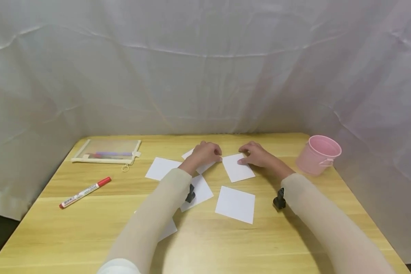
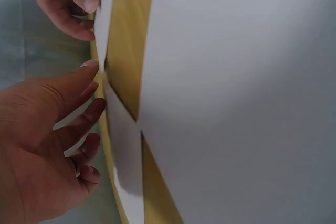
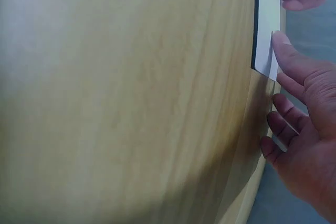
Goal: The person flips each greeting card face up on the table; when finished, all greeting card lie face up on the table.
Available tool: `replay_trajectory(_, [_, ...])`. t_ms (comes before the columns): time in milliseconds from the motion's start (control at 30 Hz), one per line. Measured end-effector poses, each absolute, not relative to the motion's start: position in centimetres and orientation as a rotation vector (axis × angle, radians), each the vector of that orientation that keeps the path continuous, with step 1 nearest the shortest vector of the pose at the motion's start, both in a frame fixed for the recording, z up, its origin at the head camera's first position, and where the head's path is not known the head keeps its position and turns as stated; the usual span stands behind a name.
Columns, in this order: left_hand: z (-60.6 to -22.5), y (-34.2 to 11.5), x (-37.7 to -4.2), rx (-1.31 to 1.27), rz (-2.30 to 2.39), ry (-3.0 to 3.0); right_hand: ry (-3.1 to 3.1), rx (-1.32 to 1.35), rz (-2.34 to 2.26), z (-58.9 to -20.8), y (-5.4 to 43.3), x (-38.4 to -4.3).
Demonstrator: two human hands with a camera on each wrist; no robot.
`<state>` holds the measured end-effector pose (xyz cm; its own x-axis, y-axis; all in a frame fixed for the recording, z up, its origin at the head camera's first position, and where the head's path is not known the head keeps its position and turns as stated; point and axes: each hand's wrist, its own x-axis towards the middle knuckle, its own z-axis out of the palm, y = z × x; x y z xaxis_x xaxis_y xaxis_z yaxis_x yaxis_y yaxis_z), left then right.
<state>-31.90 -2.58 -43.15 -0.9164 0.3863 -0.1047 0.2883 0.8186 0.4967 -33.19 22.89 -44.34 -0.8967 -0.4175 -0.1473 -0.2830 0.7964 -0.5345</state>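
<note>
Both hands are at a white square of paper [image 1: 239,168] toward the back of the table. My right hand [image 1: 258,156] pinches its right side, with the thumb [image 3: 282,38] on top and the other fingers by the far edge. At its left corner, my left hand [image 1: 205,153] pinches with thumb and forefinger, the remaining fingers loosely curled. In the right wrist view, a dark shadow line runs along the paper's near edge. Another white square [image 1: 235,204] lies in front of it. Under and around the left arm are several more squares, one [image 1: 162,168] left of the hand, some partly hidden.
A pink bucket [image 1: 313,160] stands at the right back. At the left back lies a zipped mesh pouch [image 1: 106,161] with pens inside. A red-capped marker [image 1: 85,192] lies in front of the pouch. Grey cloth [image 1: 205,83] hangs behind the wooden table [image 1: 205,251].
</note>
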Motion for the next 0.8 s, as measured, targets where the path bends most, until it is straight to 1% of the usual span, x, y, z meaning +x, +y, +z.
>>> replay_trajectory(333, [-43.8, -1.7, -32.5, 0.562, 0.68, 2.833, 2.736, -0.451, -0.717, -44.3, 23.3, -34.0])
replay_trajectory(567, [-43.3, -1.5, -32.2, 0.538, 0.688, 2.856, 2.786, -0.475, -0.706, -44.4, 22.8, -34.0])
replay_trajectory(667, [-43.0, -1.5, -32.1, 0.531, 0.712, 2.87, 2.777, -0.468, -0.789, -44.3, 22.8, -33.9])
replay_trajectory(800, [-42.7, -1.4, -32.1, 0.502, 0.805, 2.861, 2.703, -0.45, -1.043, -44.0, 22.9, -33.3])
